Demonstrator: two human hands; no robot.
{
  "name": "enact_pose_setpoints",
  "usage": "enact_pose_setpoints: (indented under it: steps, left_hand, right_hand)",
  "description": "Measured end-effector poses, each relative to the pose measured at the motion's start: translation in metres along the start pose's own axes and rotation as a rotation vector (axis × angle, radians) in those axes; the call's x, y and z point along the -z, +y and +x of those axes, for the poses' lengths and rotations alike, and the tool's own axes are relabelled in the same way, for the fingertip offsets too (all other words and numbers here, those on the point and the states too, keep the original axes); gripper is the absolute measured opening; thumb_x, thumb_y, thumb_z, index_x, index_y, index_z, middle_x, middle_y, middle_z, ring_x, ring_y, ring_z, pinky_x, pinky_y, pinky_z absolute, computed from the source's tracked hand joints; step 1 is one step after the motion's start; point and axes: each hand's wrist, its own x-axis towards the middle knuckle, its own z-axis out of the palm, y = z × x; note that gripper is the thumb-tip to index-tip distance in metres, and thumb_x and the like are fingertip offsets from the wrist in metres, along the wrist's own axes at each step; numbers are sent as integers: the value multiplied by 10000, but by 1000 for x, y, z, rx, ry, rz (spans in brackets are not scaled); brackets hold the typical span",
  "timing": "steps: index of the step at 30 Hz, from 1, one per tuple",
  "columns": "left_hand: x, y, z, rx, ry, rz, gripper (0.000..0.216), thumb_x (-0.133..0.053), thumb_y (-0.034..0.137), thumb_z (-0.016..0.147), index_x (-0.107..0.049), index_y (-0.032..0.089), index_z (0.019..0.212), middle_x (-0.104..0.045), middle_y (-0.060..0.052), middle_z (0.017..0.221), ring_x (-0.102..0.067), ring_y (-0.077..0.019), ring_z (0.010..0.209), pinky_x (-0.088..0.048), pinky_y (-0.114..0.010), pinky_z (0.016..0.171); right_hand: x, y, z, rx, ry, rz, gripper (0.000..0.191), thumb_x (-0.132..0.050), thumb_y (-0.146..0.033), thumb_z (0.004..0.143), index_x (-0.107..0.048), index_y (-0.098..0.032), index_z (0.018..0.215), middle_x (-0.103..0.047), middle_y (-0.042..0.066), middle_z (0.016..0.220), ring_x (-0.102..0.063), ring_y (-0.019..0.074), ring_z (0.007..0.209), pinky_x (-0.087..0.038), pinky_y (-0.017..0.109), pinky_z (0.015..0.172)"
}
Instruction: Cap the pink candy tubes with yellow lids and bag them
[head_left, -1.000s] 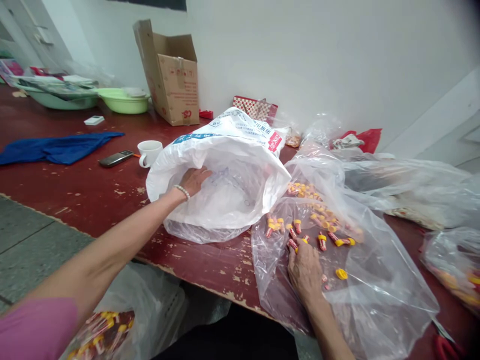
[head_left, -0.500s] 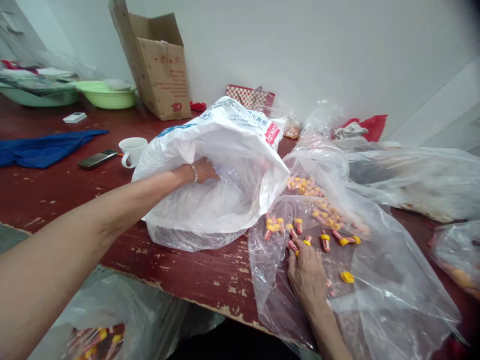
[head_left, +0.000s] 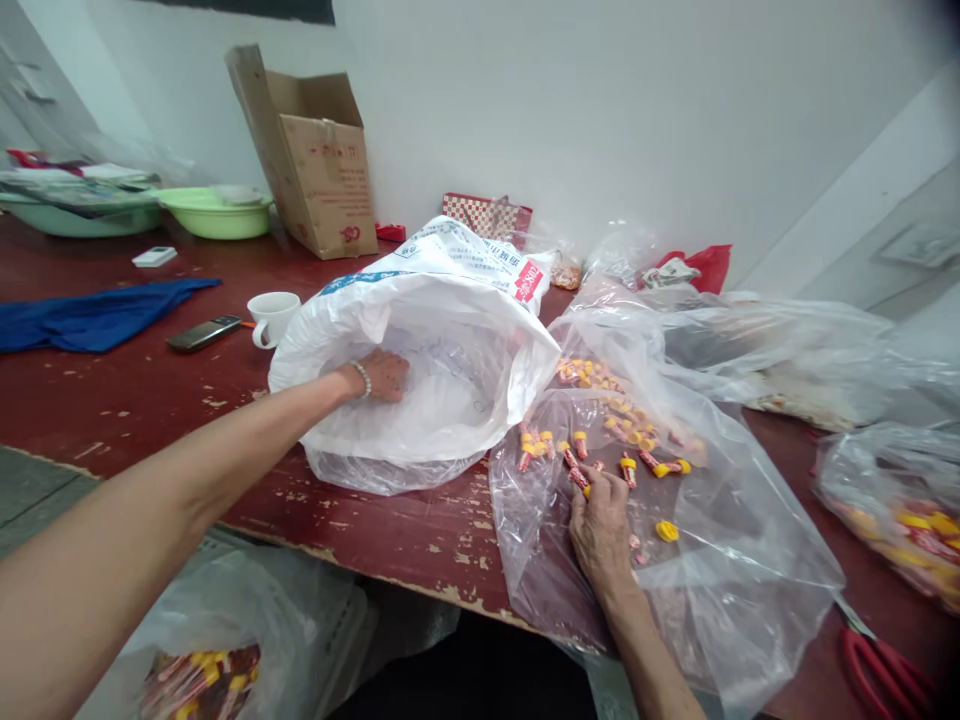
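My left hand (head_left: 386, 376), with a beaded bracelet at the wrist, reaches inside the open mouth of a large white woven sack (head_left: 544, 352). Its fingers are curled against the clear inner liner (head_left: 442, 395); what they hold, if anything, is hidden. On a clear plastic sheet or bag (head_left: 720, 560) to the right, my right hand (head_left: 602, 520) has its fingers closed round a small red-and-white patterned tube with a yellow cap (head_left: 577, 477). Several similar capped tubes (head_left: 628, 468) lie scattered beyond it. A loose yellow cap (head_left: 667, 531) lies right of the hand.
A white cup (head_left: 274, 318), a phone (head_left: 204, 334) and a blue cloth (head_left: 105, 315) are left of the sack. Behind stand a cardboard box (head_left: 330, 190) and a green basin (head_left: 217, 215). Red-handled scissors (head_left: 877, 660) lie front right. Below the table's edge, a bag (head_left: 285, 610) holds more tubes.
My left hand has drawn back a little to the left inside the sack, its fingers now more curled. My right hand stays at the tubes. The view has shifted, bringing the scissors into sight.
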Motion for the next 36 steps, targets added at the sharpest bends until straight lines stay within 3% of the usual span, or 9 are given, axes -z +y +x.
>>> enact_pose_setpoints:
  steps: [3, 6, 10, 14, 18, 21, 27, 32, 36]
  left_hand:
    - [-8, 12, -17, 85, 88, -127, 315, -572, 180, 708, -551, 101, 1012, -621, -88, 899, -557, -221, 866, -387, -320, 817]
    - [-8, 32, -31, 140, 193, -247, 372, -496, 128, 715, -521, 137, 1086, -611, -68, 847, -575, -206, 772, -418, -298, 714]
    - [6, 80, -61, 78, 306, -436, 373, -445, 117, 761, -538, 133, 1122, -605, -57, 879, -557, -149, 736, -429, -254, 700]
    - [24, 141, -98, -50, 218, -980, 335, -511, 303, 825, -611, 149, 1105, -627, -30, 877, -528, -108, 659, -416, -217, 612]
    - [28, 178, -119, -200, 136, -1268, 381, -567, 373, 814, -630, 148, 1114, -646, -58, 1010, -566, -158, 871, -436, -255, 783]
    - [26, 190, -125, -154, 147, -1262, 353, -585, 346, 799, -632, 136, 1078, -644, -50, 930, -547, -148, 799, -433, -258, 742]
    - [30, 199, -129, -148, 76, -1333, 231, -639, 289, 742, -645, 119, 898, -607, -25, 822, -503, -124, 733, -413, -229, 684]
    - [29, 205, -131, -167, 53, -1396, 200, -616, 304, 767, -653, 121, 840, -589, -22, 805, -506, -129, 754, -410, -232, 709]
    - [27, 209, -136, -109, 9, -1418, 229, -632, 297, 744, -667, 139, 906, -614, -19, 820, -519, -138, 747, -411, -234, 680]
  right_hand:
    - [4, 4, 2, -56, 3, 139, 344, -396, -382, 897, -530, -151, 1114, -593, 133, 1012, -568, 242, 948, -472, 426, 810]
    - [19, -2, 8, -214, -21, 266, 381, -438, -447, 865, -544, -152, 1081, -623, 130, 1006, -599, 245, 897, -484, 426, 783]
    - [50, -47, 20, -385, -69, 487, 407, -461, -460, 868, -511, -162, 1140, -636, 90, 957, -594, 155, 635, -500, 323, 611]
    - [68, -107, 30, -214, -56, 597, 314, -469, -369, 892, -507, -192, 1149, -614, 69, 983, -580, 123, 654, -502, 291, 626]
    - [71, -136, 29, 87, -57, 499, 256, -450, -250, 910, -503, -195, 1155, -579, 97, 1067, -563, 183, 965, -468, 366, 858]
    - [72, -137, 24, 181, -112, 450, 238, -440, -219, 916, -499, -180, 1143, -576, 103, 1056, -540, 192, 1019, -453, 364, 888]
    - [77, -138, 17, 167, -202, 364, 250, -431, -262, 925, -496, -191, 1157, -596, 91, 1037, -578, 191, 965, -484, 321, 784]
    - [78, -141, 15, 19, -183, 487, 236, -400, -301, 938, -555, -210, 1092, -620, 53, 998, -599, 156, 915, -480, 285, 768]
    - [80, -129, 20, -132, -100, 567, 263, -410, -362, 928, -572, -205, 1064, -641, 49, 987, -604, 155, 887, -473, 292, 775]
